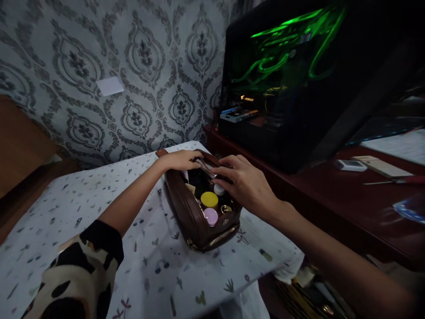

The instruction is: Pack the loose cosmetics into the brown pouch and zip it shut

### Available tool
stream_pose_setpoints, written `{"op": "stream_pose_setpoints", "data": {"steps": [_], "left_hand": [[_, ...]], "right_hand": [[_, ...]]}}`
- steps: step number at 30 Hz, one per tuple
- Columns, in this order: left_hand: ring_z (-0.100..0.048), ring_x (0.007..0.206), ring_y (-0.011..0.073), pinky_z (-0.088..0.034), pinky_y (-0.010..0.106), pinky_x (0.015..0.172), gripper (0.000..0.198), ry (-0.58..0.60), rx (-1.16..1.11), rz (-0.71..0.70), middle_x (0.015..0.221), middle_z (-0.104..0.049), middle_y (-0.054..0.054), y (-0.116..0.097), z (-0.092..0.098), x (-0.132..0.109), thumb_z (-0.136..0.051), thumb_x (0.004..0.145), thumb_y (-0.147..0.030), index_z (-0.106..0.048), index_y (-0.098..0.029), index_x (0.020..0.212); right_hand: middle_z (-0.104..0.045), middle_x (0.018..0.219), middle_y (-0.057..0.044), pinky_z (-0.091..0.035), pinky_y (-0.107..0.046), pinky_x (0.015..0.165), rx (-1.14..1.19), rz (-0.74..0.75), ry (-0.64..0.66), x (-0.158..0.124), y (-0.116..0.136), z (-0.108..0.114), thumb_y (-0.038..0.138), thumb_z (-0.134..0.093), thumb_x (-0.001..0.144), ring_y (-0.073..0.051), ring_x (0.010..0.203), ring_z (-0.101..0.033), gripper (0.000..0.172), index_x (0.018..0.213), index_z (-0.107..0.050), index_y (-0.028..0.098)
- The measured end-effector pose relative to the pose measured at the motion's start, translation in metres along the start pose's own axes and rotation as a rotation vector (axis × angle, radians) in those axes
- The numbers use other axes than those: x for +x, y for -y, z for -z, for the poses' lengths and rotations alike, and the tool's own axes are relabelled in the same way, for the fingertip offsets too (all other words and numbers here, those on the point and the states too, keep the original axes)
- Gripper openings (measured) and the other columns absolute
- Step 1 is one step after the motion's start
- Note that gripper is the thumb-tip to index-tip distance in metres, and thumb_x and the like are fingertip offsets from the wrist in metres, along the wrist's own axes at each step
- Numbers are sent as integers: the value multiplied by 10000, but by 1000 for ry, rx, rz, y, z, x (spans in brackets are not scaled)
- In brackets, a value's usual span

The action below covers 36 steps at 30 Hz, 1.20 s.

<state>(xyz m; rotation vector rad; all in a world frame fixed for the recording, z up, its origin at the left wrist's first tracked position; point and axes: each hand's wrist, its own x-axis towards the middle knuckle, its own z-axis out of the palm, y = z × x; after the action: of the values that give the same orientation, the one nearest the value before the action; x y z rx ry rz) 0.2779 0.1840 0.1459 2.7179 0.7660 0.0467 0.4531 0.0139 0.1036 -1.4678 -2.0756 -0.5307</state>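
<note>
A brown leather toiletry bag (186,212) lies unzipped on the patterned cloth. In its mouth show a yellow round lid (209,200), a pink round lid (210,217), a white cap (219,189) and a gold-topped item (226,210). My left hand (182,159) rests across the far part of the bag, its fingers curled over the rim. From the other side my right hand (247,179) reaches into the opening, fingers closed on a thin, pale-edged piece that I cannot identify. The fingertips of both hands are close together there.
The white printed cloth (139,248) covers the table. To the right stands a dark computer case (265,102) with green lighting, beside a reddish-brown desk (338,199) holding a small white device (351,165). A patterned wall rises behind. Below the table edge are several dark items.
</note>
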Motion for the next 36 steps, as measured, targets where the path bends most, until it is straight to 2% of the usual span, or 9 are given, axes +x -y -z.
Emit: {"op": "stream_pose_setpoints", "data": {"steps": [4,9,18,21,24,26,29,31,36], "left_hand": [[-683,971,235,-490,262,787,539,55,118,13,1107,-753,26,-11,5,-5,-721,792,-297,-638,-266,1324],[-654,1126,288,-487,317,880,350,-55,362,-39,1264,-689,71,-32,6,-11,-733,828,-266,-700,-260,1177],[-683,1128,316,-494,339,852,390,-20,529,-179,1247,-701,107,-43,11,-9,-746,859,-224,-684,-225,1243],[-701,1095,319,-496,351,849,327,-31,606,-227,1173,-731,133,-50,11,-8,-746,877,-267,-714,-200,1196],[-716,1053,308,-493,347,839,302,-13,653,-229,1113,-756,126,-55,11,-7,-735,891,-286,-725,-208,1183],[-716,1054,304,-487,345,842,300,7,706,-212,1112,-762,130,-57,10,-6,-718,906,-279,-722,-202,1196],[-712,1070,310,-482,352,873,261,8,747,-187,1106,-764,156,-61,10,-6,-711,918,-291,-745,-161,1142],[-711,1075,330,-484,365,870,248,9,754,-184,1098,-764,179,-63,9,-6,-718,916,-290,-756,-130,1101],[-728,1055,312,-480,350,855,140,-38,726,-210,1036,-779,159,-65,5,-7,-722,908,-207,-763,-136,1021]], "right_hand": [[-692,1136,-95,-564,-365,748,12,-13,-21,-2,-3,-2,269,-650,956,-263,1015,-623,231,1171,-725,228],[-694,1155,-100,-578,-386,750,9,-3,-15,-3,-5,-3,270,-638,956,-268,1009,-630,199,1133,-716,225],[-701,1160,-108,-585,-397,753,-6,3,-20,-4,-4,-4,273,-651,947,-279,1027,-630,221,1153,-705,216],[-683,1201,-134,-582,-428,814,-13,0,-64,-6,-2,-4,280,-640,953,-292,1061,-621,246,1176,-698,194],[-621,1338,-156,-535,-500,943,-43,49,-121,-11,1,-1,269,-605,970,-329,1207,-566,168,1028,-749,205],[-555,1457,-140,-479,-551,1025,-53,129,-69,-14,3,2,264,-622,964,-363,1341,-487,169,913,-779,227],[-470,1564,-125,-410,-608,1100,-75,192,66,-16,5,5,274,-662,947,-397,1461,-375,149,969,-809,269],[-462,1570,-142,-396,-622,1117,-107,182,110,-17,7,6,270,-661,949,-400,1475,-364,156,1012,-804,261],[-497,1529,-185,-403,-608,1126,-100,206,124,-24,9,7,258,-654,954,-397,1479,-373,150,884,-778,209]]}}
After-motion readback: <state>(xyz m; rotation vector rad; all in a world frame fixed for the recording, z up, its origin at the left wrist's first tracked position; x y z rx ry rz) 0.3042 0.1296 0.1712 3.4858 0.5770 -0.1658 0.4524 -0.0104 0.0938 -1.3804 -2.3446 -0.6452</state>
